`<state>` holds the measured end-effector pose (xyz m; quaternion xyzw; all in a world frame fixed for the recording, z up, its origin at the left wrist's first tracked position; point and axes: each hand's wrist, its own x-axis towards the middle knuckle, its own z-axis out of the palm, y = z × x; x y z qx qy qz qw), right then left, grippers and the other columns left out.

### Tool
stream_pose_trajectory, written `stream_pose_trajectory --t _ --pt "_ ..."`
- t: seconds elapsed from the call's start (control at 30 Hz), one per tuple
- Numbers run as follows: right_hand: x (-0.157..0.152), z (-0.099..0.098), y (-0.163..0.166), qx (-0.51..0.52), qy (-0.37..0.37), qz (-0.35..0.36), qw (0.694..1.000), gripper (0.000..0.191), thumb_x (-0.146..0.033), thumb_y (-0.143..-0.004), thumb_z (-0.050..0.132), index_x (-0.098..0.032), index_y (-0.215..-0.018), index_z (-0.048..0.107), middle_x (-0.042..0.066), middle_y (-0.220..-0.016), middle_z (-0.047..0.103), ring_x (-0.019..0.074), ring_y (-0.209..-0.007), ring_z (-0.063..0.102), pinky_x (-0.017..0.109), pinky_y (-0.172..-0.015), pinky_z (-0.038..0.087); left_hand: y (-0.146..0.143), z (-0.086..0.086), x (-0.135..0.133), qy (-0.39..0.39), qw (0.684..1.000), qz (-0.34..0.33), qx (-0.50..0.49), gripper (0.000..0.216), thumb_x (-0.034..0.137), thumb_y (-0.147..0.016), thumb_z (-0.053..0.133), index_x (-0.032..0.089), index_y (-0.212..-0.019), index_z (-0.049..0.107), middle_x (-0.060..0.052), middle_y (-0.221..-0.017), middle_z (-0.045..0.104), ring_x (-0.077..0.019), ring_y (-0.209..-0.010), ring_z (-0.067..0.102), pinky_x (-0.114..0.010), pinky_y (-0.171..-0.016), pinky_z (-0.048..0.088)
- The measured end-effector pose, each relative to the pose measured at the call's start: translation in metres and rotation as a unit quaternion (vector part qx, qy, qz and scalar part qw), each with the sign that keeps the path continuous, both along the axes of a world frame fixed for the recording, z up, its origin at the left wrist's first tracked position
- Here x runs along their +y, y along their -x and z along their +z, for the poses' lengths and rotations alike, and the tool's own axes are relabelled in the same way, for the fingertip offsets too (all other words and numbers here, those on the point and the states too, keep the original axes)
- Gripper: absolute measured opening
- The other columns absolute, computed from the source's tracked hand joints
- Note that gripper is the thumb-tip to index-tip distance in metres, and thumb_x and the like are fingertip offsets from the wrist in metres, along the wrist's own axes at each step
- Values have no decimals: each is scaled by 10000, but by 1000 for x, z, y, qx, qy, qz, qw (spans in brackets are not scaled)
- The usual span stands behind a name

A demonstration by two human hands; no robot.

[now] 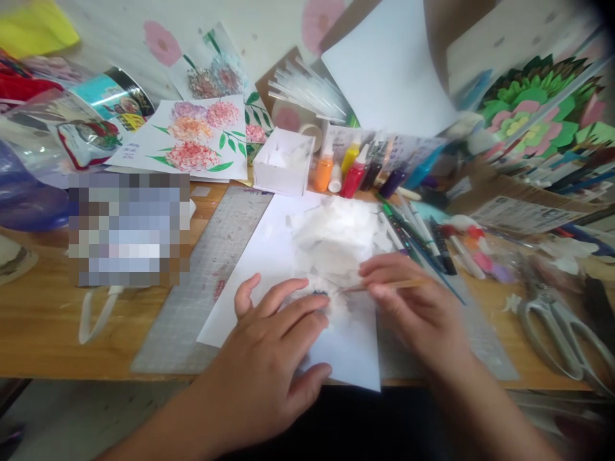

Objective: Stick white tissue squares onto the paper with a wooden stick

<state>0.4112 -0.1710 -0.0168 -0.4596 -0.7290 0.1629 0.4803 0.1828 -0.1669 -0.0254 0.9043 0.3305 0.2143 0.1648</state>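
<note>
My left hand (276,352) lies over the white sheet of paper (250,307) with its fingers spread. Its fingertips touch a thin patch of white fluff, where a small dark blue spot (319,292) shows beside the index finger. In my right hand (423,314) a thin wooden stick (403,283) is pinched between thumb and fingers, its end pointing left at the fluff near my left fingertips. Whether that end carries bristles is too blurred to tell. Just beyond both hands, a larger wad of white cotton-like material (339,224) rests on the paper.
Under the paper is a grey cutting mat (168,339). Bottles of coloured paint (354,178) and a white box (282,163) stand behind. Pens (413,224) and scissors (562,326) lie to the right. A flower picture (202,137) leans at the back left.
</note>
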Motion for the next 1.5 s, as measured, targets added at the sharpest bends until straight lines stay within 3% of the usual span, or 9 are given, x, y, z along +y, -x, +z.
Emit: stream_pose_trajectory --t 0.1,0.23,0.47,0.6,0.87,1.07,1.2,1.37,1.5 --pt "-9 -2 -21 36 4 -62 997 127 -126 -879 554 -237 -870 615 19 -877 664 182 -894 637 369 -820 504 -1 -1 1 -6 1000 -1 -3 258 323 -829 577 264 -1080 566 18 -1251 614 -281 -1253 430 -532 -1072 46" --pt "-21 -8 -38 15 47 -68 996 107 -140 -889 546 -224 -854 602 18 -875 683 170 -851 664 319 -754 533 -2 -2 1 -16 1000 -5 3 275 266 -804 583 248 -1078 556 -11 -1244 617 -291 -1233 439 -548 -1069 53" --pt "-13 -11 -26 -86 11 -51 995 96 -145 -886 549 -205 -908 620 33 -869 696 148 -831 669 278 -739 540 0 -1 4 -56 997 -22 44 310 263 -789 586 248 -1095 535 -2 -1259 602 -296 -1235 426 -550 -1051 76" --pt "-11 -12 -26 -138 3 -82 987 115 -139 -886 549 -204 -922 638 19 -851 697 122 -798 664 234 -718 533 1 -2 4 -69 996 -21 43 293 262 -801 573 246 -1090 536 2 -1246 610 -286 -1233 431 -547 -1053 77" --pt "-19 -11 -28 23 37 -121 992 100 -195 -924 517 -223 -934 612 10 -892 686 132 -814 686 268 -717 556 0 -4 1 -42 999 -7 12 270 262 -799 584 251 -1067 555 -2 -1238 619 -283 -1232 442 -551 -1066 76" --pt "-12 -10 -18 -127 21 -140 982 103 -210 -905 539 -203 -873 636 14 -838 700 129 -778 674 239 -681 524 -1 -4 1 -26 999 4 -29 224 302 -819 578 264 -1040 581 23 -1206 640 -262 -1219 469 -517 -1072 80" --pt "-13 -11 -17 -169 13 -169 971 123 -227 -906 531 -203 -851 638 15 -818 704 143 -746 679 250 -653 527 0 -4 1 -22 999 3 -26 226 301 -825 567 269 -1048 582 35 -1213 635 -256 -1231 457 -515 -1072 62" --pt "-17 3 -10 -42 5 -176 984 97 -220 -904 544 -213 -910 641 29 -874 703 163 -783 701 288 -683 559 1 -3 0 -10 1000 -1 -20 212 303 -834 555 272 -1042 578 58 -1237 619 -249 -1248 436 -509 -1072 50" --pt "-13 12 10 1 -2 -92 996 110 -173 -909 533 -222 -943 625 20 -903 692 149 -843 686 292 -747 555 1 -3 0 -5 1000 -5 -12 212 303 -837 546 272 -1044 576 56 -1245 613 -249 -1249 431 -513 -1070 43"
